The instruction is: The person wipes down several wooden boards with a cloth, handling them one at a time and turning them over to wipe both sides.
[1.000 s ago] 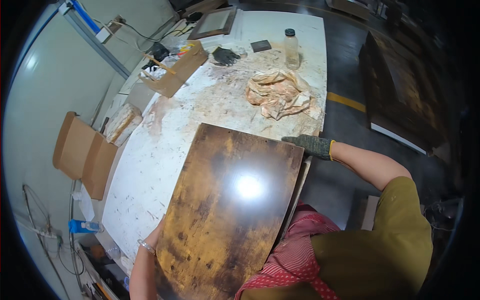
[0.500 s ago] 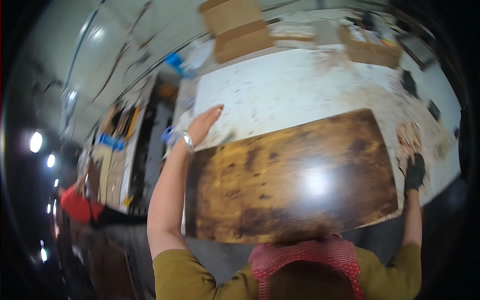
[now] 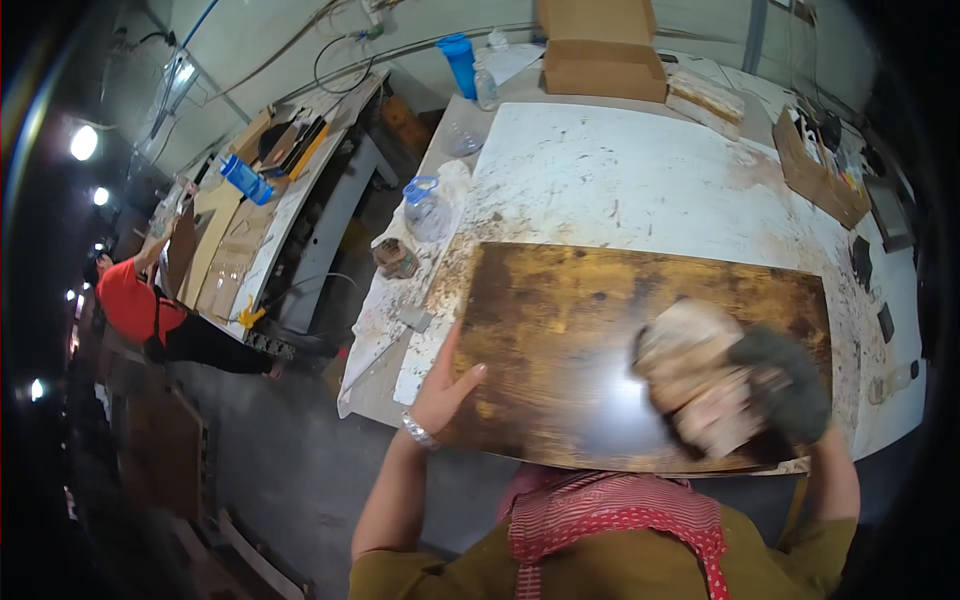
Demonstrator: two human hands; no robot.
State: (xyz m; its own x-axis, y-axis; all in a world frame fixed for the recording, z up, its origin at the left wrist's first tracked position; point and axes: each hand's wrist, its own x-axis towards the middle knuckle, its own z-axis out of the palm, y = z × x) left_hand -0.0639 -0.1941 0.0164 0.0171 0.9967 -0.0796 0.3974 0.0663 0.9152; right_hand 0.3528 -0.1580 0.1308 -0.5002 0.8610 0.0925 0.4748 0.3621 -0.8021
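A glossy brown wooden board (image 3: 560, 320) with dark mottling lies across the near part of the work table. My bare left hand (image 3: 446, 393) holds its left edge, thumb on the top face and the other fingers partly hidden at the side. A dark glove covers my right hand (image 3: 785, 385), which is closed on a crumpled, stained beige rag (image 3: 695, 365). The rag rests against the right part of the board's top, blurred by motion. Fingertips of the right hand are hidden behind glove and cloth.
Left of the board are a small stained jar (image 3: 395, 258), a clear jug (image 3: 427, 212) and a grey block (image 3: 414, 318). Along the back stand a blue cup (image 3: 457, 66), an open cardboard box (image 3: 605, 70) and a filled carton (image 3: 815, 170). A person in red (image 3: 140, 300) works at another bench.
My left hand has come down from above the board's far left corner onto its left edge. The right hand has brought the rag from the table's right side onto the board.
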